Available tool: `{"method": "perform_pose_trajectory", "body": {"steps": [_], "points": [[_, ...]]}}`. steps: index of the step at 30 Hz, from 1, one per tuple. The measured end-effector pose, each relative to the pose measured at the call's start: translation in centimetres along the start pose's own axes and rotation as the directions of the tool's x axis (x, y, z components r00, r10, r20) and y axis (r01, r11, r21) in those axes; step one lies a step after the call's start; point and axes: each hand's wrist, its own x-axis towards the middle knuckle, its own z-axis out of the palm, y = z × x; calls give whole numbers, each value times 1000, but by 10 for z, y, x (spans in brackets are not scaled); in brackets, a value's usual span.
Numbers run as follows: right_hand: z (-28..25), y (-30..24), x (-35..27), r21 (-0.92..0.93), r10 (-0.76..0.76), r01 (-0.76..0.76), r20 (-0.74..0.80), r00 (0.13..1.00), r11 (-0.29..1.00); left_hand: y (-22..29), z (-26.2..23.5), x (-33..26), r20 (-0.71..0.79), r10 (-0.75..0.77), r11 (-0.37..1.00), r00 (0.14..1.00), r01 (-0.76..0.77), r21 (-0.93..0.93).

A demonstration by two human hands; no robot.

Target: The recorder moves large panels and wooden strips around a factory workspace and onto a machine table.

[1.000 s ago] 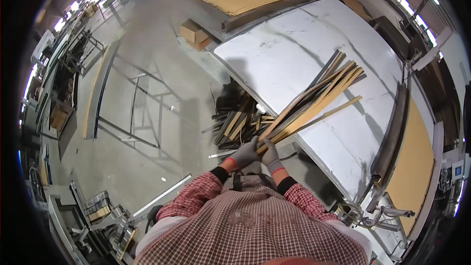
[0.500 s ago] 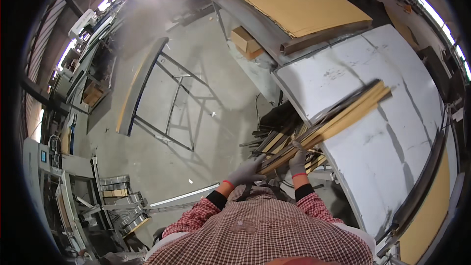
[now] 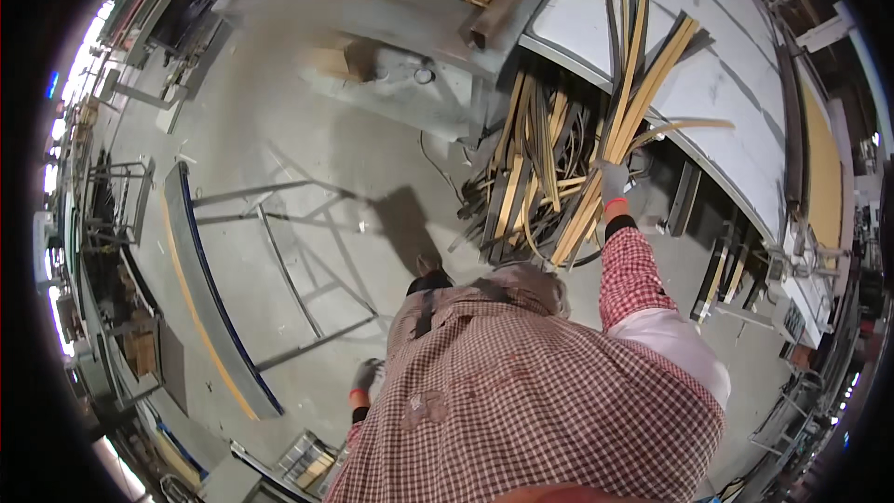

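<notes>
Right hand (image 3: pixel 614 181) closed round a fanned bundle of strips (image 3: pixel 652 91), right of centre, its far ends over the white table (image 3: pixel 745 154) — held one-handed, I judge, its outer pieces could splay loose or snag the floor pile (image 3: pixel 512 194) — while the left hand (image 3: pixel 369 374), near left, has a grip I cannot tell.

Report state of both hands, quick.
Left hand: down at the side; can't tell if open or closed.
Right hand: closed, holding strips.
</notes>
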Motion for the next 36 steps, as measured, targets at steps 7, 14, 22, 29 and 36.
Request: {"method": "perform_pose_trajectory", "body": {"steps": [7,14,22,29,36], "points": [[67,5,26,-533,-55,6,-76,996,846,126,-256,106,-448,232,970,863,-168,178],[93,37,38,-655,-109,-129,-311,944,744,376,-385,216,-126,481,857,868,-435,277],[242,-70,-7,-878,-195,-398,-453,870,265,534,-558,357,-129,598,788,791,-549,279],[281,-23,-21,-770,-115,-430,-537,836,471,716,-727,447,-554,711,670,433,-658,344],[383,55,-156,-387,171,-431,-551,817,815,832,-932,599,-508,797,594,328,-266,760]]}}
